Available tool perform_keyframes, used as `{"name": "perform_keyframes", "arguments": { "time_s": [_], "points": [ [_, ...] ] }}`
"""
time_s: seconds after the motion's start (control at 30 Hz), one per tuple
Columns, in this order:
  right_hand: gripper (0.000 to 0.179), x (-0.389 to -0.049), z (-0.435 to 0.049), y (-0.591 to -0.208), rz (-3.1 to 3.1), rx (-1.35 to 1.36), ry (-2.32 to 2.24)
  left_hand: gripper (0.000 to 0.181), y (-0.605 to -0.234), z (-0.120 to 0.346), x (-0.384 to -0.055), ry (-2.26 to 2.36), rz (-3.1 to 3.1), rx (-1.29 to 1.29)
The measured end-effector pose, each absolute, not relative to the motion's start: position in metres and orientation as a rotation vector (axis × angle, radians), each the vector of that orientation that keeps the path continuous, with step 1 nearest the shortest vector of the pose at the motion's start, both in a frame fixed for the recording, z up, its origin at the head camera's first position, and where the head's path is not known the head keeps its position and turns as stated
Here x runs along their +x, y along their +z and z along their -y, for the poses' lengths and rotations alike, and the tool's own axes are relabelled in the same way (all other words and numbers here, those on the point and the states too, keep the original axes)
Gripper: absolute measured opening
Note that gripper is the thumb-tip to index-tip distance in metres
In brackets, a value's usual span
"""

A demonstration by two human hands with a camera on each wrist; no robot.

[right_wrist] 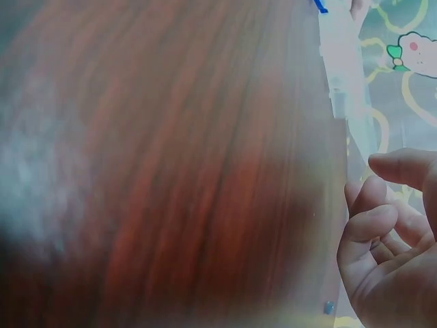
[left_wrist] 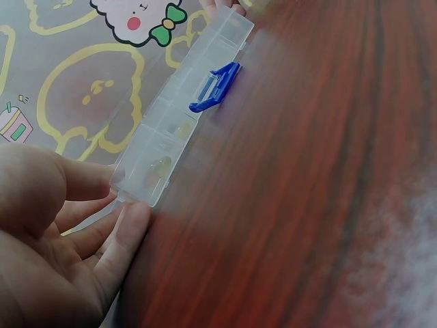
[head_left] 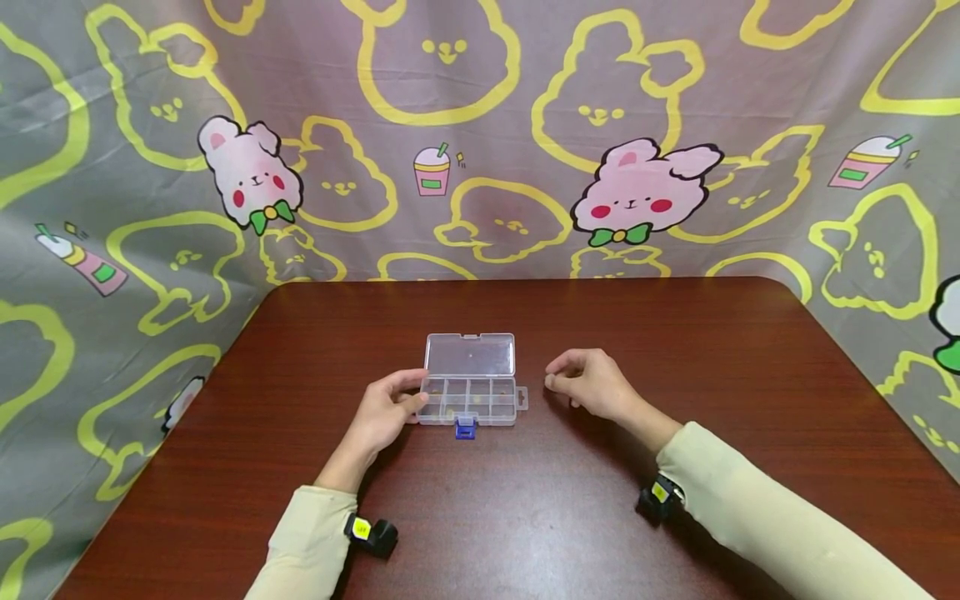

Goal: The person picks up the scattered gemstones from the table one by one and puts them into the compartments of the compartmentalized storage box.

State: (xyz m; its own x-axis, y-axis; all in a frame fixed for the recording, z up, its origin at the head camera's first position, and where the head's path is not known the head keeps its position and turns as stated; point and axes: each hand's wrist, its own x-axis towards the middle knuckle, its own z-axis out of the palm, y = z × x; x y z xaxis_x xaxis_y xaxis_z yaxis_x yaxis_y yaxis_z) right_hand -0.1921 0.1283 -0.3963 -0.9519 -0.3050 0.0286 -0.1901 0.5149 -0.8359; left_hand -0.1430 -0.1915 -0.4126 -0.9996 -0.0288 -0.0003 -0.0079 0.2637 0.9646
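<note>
A clear plastic compartment box (head_left: pixel 480 408) lies on the table with its clear lid (head_left: pixel 470 355) raised at the back. Its blue latch (head_left: pixel 465 430) hangs down in front. Small yellowish pieces (left_wrist: pixel 161 167) show through the wall in the left wrist view. My left hand (head_left: pixel 384 412) grips the box's left end between thumb and fingers. To the right of the box, apart from its hang tab (head_left: pixel 522 398), is my right hand (head_left: pixel 597 385). Its fingers are loosely bent, and nothing shows between them in the right wrist view (right_wrist: pixel 389 236).
The dark reddish wooden table (head_left: pixel 480 517) has a patterned grey curtain (head_left: pixel 480 225) behind it and at both sides. A small dark bluish piece (right_wrist: pixel 329 307) appears below my right hand in the right wrist view. Black cameras (head_left: pixel 375 537) sit on both wrists.
</note>
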Motion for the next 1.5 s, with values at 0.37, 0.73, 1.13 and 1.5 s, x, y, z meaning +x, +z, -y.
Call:
{"name": "perform_keyframes", "arguments": {
  "time_s": [0.37,0.73,1.13,1.5],
  "points": [
    [0.012,-0.185,-0.121,-0.394,-2.579,-0.442,-1.474,0.035,-0.414,0.192,-0.143,-1.894,2.481,0.031],
    [0.013,-0.181,-0.112,-0.389,-2.530,-0.497,-1.524,0.036,-0.412,0.191,-0.142,-1.884,2.487,0.026],
    [0.014,-0.177,-0.097,-0.385,-2.472,-0.569,-1.587,0.035,-0.413,0.192,-0.144,-1.895,2.485,0.032],
    [0.009,-0.174,-0.081,-0.381,-2.448,-0.623,-1.587,0.036,-0.410,0.191,-0.141,-1.889,2.496,0.046]
  ]
}}
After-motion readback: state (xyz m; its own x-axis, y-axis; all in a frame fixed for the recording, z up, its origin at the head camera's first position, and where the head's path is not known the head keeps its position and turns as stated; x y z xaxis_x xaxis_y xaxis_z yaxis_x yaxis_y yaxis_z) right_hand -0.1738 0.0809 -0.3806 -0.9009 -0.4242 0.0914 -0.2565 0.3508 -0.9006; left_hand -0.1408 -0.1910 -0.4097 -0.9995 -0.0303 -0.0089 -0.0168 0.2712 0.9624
